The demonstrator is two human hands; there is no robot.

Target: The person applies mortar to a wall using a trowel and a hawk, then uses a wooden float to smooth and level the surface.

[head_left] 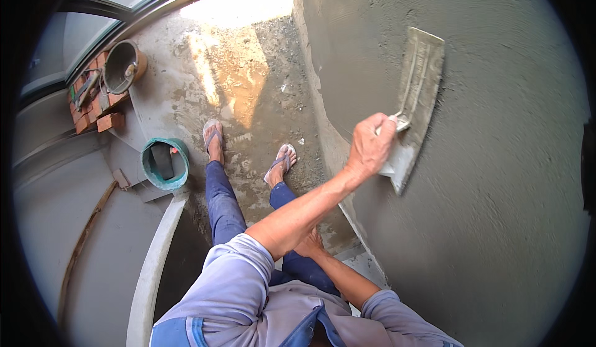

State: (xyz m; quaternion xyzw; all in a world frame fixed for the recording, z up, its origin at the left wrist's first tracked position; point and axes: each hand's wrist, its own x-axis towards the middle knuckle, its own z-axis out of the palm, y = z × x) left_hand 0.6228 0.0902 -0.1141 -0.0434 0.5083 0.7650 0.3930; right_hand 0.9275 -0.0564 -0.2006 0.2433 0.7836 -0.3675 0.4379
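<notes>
My left hand (369, 145) is closed around the handle of a long plastering trowel (421, 77) smeared with grey plaster. The blade stands almost upright in the picture and lies against or very close to the wet grey wall (490, 161) on my right. Fine streaks and ridges mark the plaster there. Crossing underneath my left forearm, my right hand (308, 243) is near my thigh. Its fingers are hidden by that forearm, so whether it holds anything cannot be seen.
A teal bucket (149, 167) with a dark slab-like object inside stands left of my feet. Farther off are a dark bucket (139, 67) and stacked red bricks (110, 121). A curved pale ledge (152, 272) and a wooden stick (84, 241) lie at left. Grit covers the floor (248, 142).
</notes>
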